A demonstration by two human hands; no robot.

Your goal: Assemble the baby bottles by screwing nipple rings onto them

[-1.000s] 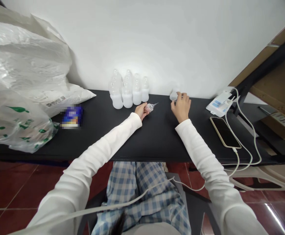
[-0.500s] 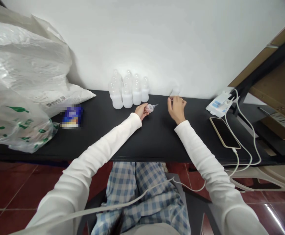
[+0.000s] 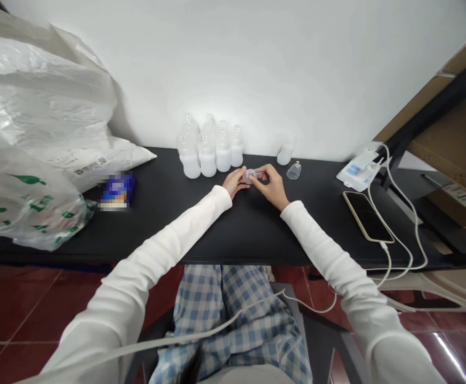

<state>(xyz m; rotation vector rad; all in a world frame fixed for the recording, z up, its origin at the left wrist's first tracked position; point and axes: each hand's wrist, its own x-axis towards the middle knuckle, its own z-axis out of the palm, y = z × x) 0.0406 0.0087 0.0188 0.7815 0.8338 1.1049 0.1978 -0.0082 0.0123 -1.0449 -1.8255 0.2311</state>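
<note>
At the middle of the black tabletop, my left hand (image 3: 235, 183) is closed around a small clear, round plastic piece (image 3: 249, 176). My right hand (image 3: 272, 186) meets it from the right, thumb and fingertips pinched at its side; a thin stem there is mostly hidden by the fingers. Right of that hand lies a clear domed cap (image 3: 294, 170) with a yellowish tip. Behind it, against the wall, stands a white-bottomed container (image 3: 284, 153) with a faint clear upper part. Several white bottles with clear domed tops (image 3: 208, 154) stand grouped beyond my left hand.
Large plastic bags (image 3: 37, 106) fill the left end of the table (image 3: 169, 224), beside a blurred blue packet (image 3: 117, 190). On the right lie a phone (image 3: 368, 216) on a charging cable and a white-and-blue package (image 3: 359, 169). A cable crosses my lap.
My right hand has come left and toward me, from near the container at the wall to the piece in my left hand. The domed cap now shows on the table.
</note>
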